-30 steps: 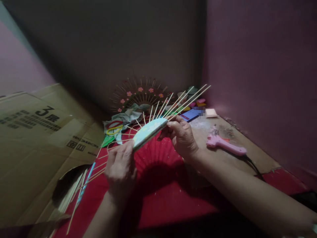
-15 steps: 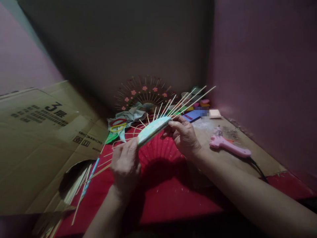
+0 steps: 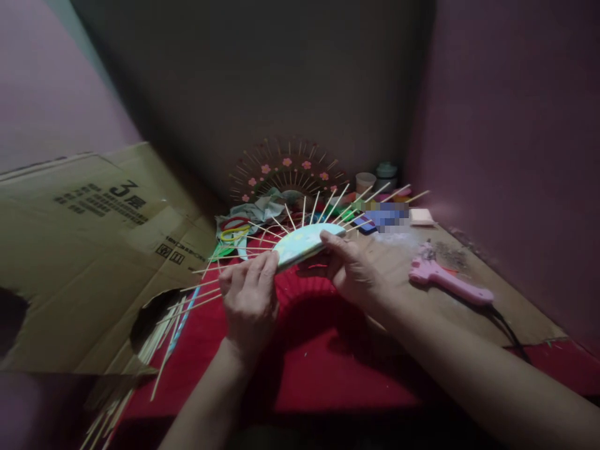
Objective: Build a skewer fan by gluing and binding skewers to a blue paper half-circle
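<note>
pale blue-green half-disc (image 3: 307, 242) with yellow patches, red cloth (image 3: 314, 369)

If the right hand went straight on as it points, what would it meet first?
The pale blue half-disc, whose right end the right hand holds. Beyond it, possibly the crumpled pale sheet, though depth is unclear in this view.

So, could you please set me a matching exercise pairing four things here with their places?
1. Pale blue half-round piece with thin sticks
2. Pink tool with dark cord
3. Brown printed cardboard
4. Fan-shaped frame with pink flowers

A. On the flat brown sheet
B. In front of the dark wall
C. Held by left hand and right hand
D. Left of the red tabletop

1-C; 2-A; 3-D; 4-B
</note>
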Demonstrator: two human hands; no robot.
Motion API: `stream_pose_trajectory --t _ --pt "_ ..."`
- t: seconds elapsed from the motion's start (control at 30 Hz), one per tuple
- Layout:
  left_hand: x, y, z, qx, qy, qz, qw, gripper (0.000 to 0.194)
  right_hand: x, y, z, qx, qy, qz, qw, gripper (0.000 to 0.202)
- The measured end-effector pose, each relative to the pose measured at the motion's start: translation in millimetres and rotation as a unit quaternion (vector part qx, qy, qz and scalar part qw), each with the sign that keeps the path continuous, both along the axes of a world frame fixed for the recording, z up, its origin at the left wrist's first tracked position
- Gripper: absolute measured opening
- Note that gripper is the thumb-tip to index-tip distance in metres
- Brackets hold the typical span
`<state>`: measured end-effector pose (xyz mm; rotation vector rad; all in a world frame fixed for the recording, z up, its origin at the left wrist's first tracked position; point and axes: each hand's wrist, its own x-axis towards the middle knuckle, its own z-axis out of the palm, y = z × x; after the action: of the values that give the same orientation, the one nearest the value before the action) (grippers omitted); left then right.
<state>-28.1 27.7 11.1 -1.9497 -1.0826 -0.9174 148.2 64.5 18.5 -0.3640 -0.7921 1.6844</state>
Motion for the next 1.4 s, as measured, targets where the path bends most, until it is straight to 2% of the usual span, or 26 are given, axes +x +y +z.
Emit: stream_pose_trajectory --t 0.13,0.23,0.3,0.33,0.37,0.4,0.43,0.5,0.53,0.57,0.6,0.63,0.7,0.77,0.97,1.1,1.4 --pt "1.9 -3.2 0.2 0.009 -0.009 -0.018 1.0 0.044 -4.2 1.3 -0.4 -0.046 -0.001 -0.032 0.998 0.025" --pt "4.5 -9.7 -2.5 0.045 -0.049 -0.062 0.996 0.044 -1.2 5.5 1.1 -0.048 0.014 -0.057 0.997 0.024" --pt "7.8 -12.8 -5.2 -0.007 -0.096 -0.115 0.989 0.036 2.2 8.6 1.5 -0.038 0.021 -0.07 0.997 0.024" --pt "9.9 -13.1 -6.3 -0.067 -0.142 -0.135 0.978 0.028 3.8 10.0 1.4 -0.033 0.022 -0.077 0.996 0.025" --pt "12.2 -12.5 -6.7 -0.149 -0.207 -0.148 0.956 0.019 5.2 11.1 1.1 -0.028 0.022 -0.081 0.996 0.025" --pt "14.7 -11.1 -6.5 -0.241 -0.289 -0.154 0.914 0.012 6.4 12.0 0.8 -0.026 0.022 -0.083 0.996 0.025" --pt "16.9 -8.9 -5.5 -0.329 -0.381 -0.158 0.85 0.012 7.3 12.6 0.3 -0.026 0.022 -0.082 0.996 0.024" --pt "20.5 -3.8 -1.7 -0.454 -0.547 -0.176 0.681 0.024 8.2 12.8 -0.5 -0.031 0.021 -0.075 0.996 0.024" --pt "21.6 -1.4 0.7 -0.483 -0.608 -0.195 0.6 0.03 8.1 12.6 -1.0 -0.033 0.02 -0.072 0.997 0.023" --pt "22.3 0.6 3.2 -0.49 -0.654 -0.215 0.535 0.034 7.8 12.3 -1.4 -0.034 0.02 -0.072 0.997 0.023" --pt "22.7 2.0 5.5 -0.485 -0.686 -0.234 0.489 0.037 7.2 11.9 -1.9 -0.033 0.02 -0.073 0.997 0.022" --pt "23.0 3.0 7.4 -0.477 -0.708 -0.249 0.458 0.037 6.4 11.5 -2.6 -0.031 0.021 -0.073 0.997 0.022" --pt "23.3 3.5 9.5 -0.466 -0.73 -0.262 0.425 0.034 4.7 11.1 -4.4 -0.027 0.027 -0.069 0.997 0.022" --pt "23.5 3.3 9.6 -0.459 -0.743 -0.261 0.412 0.029 3.3 11.3 -6.8 -0.031 0.034 -0.058 0.997 0.022" --pt "23.9 4.4 4.6 -0.45 -0.744 -0.263 0.418 0.021 -1.7 9.9 -12.3 -0.028 0.034 -0.057 0.997 0.027" --pt "26.8 2.1 3.2 -0.463 -0.741 -0.256 0.413 0.021 -10.2 3.7 -12.6 -0.042 0.014 -0.012 0.999 0.027" --pt "33.6 -3.6 2.0 -0.482 -0.699 -0.279 0.448 0.024 -4.0 5.3 -14.0 -0.064 -0.027 0.027 0.997 0.025"
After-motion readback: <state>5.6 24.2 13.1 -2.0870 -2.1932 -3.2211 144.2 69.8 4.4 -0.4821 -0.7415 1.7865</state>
